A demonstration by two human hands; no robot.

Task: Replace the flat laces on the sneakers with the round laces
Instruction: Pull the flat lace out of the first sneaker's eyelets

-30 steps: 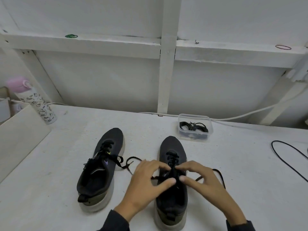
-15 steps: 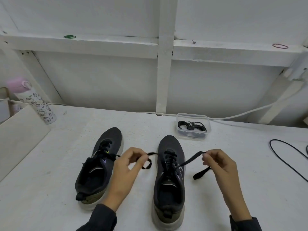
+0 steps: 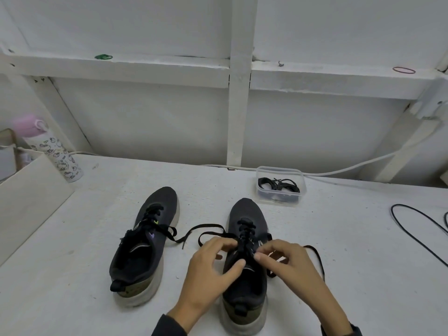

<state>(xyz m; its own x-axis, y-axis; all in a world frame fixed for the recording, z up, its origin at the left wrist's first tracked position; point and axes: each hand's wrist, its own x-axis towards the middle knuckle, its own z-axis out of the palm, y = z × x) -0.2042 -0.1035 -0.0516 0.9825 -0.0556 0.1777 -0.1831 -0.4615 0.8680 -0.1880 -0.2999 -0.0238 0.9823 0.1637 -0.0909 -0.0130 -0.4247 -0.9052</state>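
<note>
Clear plastic tub holding black round laces, behind right sneaker

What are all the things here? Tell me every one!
left sneaker: 1, black, mid-table
right sneaker: 1, black, under the hands
flat laces: black, in both sneakers; right one's ends loose
tub: 1, clear, behind right sneaker
round laces: bundle, black, in tub
bottle: 1, white, pink lid, far left
board: 1, pale, left edge
green band: 1, ledge
pink band: 1, ledge
black cable: 1, right
white cable: 1, behind tub
table: 1, white
left hand, right hand: fingers at right sneaker's laces
</note>
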